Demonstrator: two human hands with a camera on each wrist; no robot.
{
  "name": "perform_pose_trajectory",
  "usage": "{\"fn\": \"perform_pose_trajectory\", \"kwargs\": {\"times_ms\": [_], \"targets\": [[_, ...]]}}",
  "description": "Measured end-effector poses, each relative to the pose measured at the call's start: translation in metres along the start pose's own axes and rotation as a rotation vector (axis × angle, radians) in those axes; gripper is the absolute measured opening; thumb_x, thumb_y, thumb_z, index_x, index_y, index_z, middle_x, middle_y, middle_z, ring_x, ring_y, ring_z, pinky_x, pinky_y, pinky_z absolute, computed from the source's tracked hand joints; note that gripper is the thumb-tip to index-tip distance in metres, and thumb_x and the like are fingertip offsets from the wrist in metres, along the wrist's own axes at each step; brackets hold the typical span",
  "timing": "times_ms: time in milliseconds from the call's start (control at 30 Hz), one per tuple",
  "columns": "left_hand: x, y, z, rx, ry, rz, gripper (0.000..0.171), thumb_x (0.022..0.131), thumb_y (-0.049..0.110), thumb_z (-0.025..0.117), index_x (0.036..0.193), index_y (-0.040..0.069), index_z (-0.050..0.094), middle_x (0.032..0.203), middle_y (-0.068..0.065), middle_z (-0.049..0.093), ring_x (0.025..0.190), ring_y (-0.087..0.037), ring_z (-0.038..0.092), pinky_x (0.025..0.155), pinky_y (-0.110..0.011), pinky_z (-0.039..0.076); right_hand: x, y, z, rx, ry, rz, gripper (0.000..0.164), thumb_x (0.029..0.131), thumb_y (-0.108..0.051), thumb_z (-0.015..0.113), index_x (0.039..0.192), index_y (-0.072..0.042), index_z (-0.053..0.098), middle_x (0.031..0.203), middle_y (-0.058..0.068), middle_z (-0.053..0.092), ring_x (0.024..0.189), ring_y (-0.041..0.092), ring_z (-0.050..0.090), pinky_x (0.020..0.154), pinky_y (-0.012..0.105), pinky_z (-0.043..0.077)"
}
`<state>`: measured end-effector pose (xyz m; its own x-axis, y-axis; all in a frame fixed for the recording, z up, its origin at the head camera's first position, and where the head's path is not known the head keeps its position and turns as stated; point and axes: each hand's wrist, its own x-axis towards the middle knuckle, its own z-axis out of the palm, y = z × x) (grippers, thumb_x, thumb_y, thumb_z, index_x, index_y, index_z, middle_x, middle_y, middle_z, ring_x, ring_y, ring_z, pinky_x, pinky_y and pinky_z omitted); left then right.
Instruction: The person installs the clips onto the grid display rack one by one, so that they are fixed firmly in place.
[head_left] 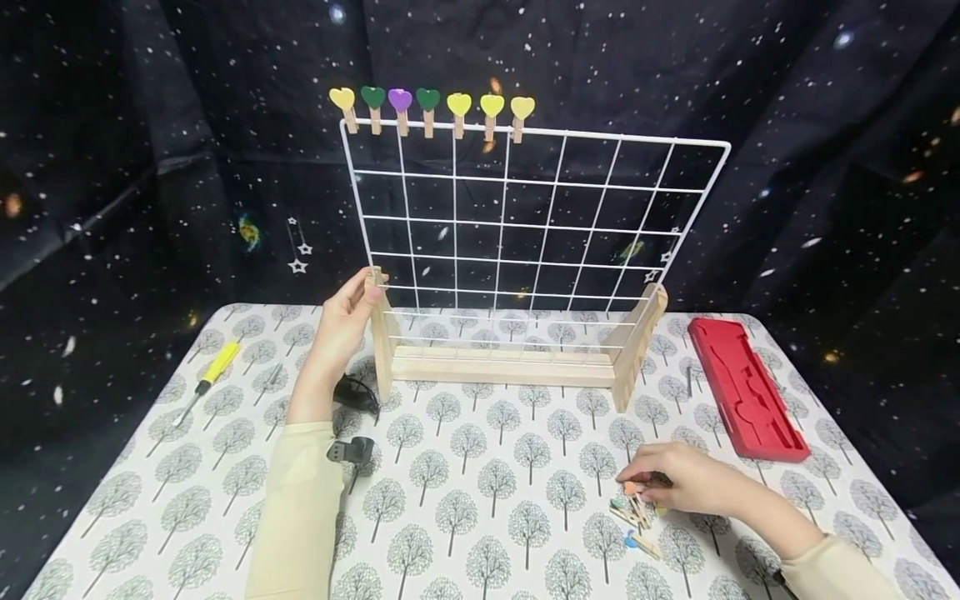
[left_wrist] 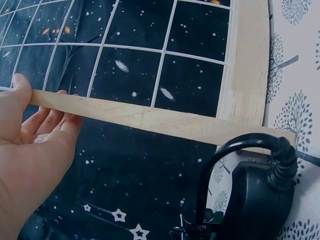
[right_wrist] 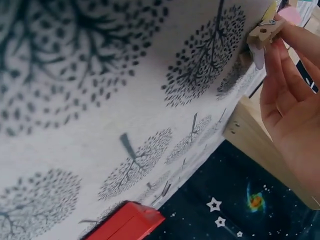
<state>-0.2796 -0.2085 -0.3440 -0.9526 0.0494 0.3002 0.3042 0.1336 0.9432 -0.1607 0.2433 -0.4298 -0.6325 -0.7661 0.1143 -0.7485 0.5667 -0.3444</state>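
Note:
My left hand (head_left: 347, 312) grips the upper end of the left wooden upright (left_wrist: 145, 114) of a stand, thumb on one side and fingers on the other. The stand carries a white wire grid (head_left: 506, 225). Along the grid's top wire, at the left, sit several heart-topped clothespins (head_left: 459, 106) in yellow, green and purple. Low at the right, my right hand (head_left: 678, 477) pinches a wooden clothespin (right_wrist: 265, 32) between thumb and fingers, over a small pile of clothespins (head_left: 637, 515). An orange heart (head_left: 629, 487) shows at its fingertips. Fingers partly cover the pile.
A red molded tray (head_left: 750, 396) lies at the table's right. At the left is a yellow-handled screwdriver (head_left: 217, 367). Beside the left upright's foot lies a black object (head_left: 356, 395). A dark starry cloth (head_left: 187, 208) hangs behind the tree-patterned tablecloth (head_left: 450, 533).

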Motion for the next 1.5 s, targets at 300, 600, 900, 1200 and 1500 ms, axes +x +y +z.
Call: {"fn": "perform_pose_trajectory", "kwargs": {"times_ms": [300, 600, 900, 1200, 1500], "targets": [[0.007, -0.020, -0.003, 0.030, 0.007, -0.016, 0.051, 0.086, 0.040, 0.047, 0.133, 0.023, 0.035, 0.127, 0.002, 0.048, 0.121, -0.013, 0.039, 0.104, -0.036, 0.026, 0.001, -0.001, 0.007, 0.040, 0.015, 0.035, 0.020, 0.075, -0.019, 0.067, 0.094, -0.019, 0.063, 0.079, -0.017, 0.054, 0.070, -0.004, 0.050, 0.061, 0.017, 0.048], [0.003, -0.009, -0.003, 0.026, 0.001, -0.019, 0.049, 0.088, 0.035, 0.046, 0.133, 0.019, 0.035, 0.128, -0.002, 0.047, 0.122, -0.017, 0.038, 0.105, -0.038, 0.025, 0.006, -0.002, 0.000, 0.005, 0.063, 0.116, 0.022, 0.076, -0.022, 0.066, 0.098, -0.017, 0.063, 0.085, -0.019, 0.056, 0.074, -0.002, 0.052, 0.065, 0.022, 0.049], [0.008, -0.020, -0.004, 0.028, 0.001, 0.001, 0.052, 0.086, 0.041, 0.047, 0.133, 0.023, 0.035, 0.127, 0.001, 0.048, 0.120, -0.014, 0.040, 0.104, -0.036, 0.026, 0.035, -0.010, -0.030, 0.055, 0.223, 0.105, 0.020, 0.074, -0.016, 0.068, 0.094, -0.020, 0.064, 0.081, -0.019, 0.059, 0.075, -0.001, 0.055, 0.068, 0.028, 0.050], [0.000, -0.002, -0.001, 0.000, -0.006, -0.016, 0.049, 0.088, 0.034, 0.046, 0.133, 0.017, 0.035, 0.129, -0.004, 0.046, 0.122, -0.017, 0.037, 0.105, -0.036, 0.024, 0.090, -0.034, -0.079, 0.075, 0.485, 0.266, 0.019, 0.075, -0.025, 0.068, 0.092, -0.019, 0.067, 0.079, -0.010, 0.065, 0.067, 0.003, 0.056, 0.051, 0.021, 0.046], [-0.001, -0.003, -0.002, 0.000, -0.002, -0.011, 0.047, 0.089, 0.033, 0.046, 0.133, 0.018, 0.036, 0.128, -0.004, 0.047, 0.122, -0.017, 0.038, 0.105, -0.036, 0.024, 0.146, -0.082, -0.144, 0.123, 0.666, 0.225, 0.021, 0.075, -0.024, 0.068, 0.094, -0.016, 0.067, 0.083, -0.005, 0.068, 0.070, 0.003, 0.059, 0.054, 0.018, 0.046]]}}
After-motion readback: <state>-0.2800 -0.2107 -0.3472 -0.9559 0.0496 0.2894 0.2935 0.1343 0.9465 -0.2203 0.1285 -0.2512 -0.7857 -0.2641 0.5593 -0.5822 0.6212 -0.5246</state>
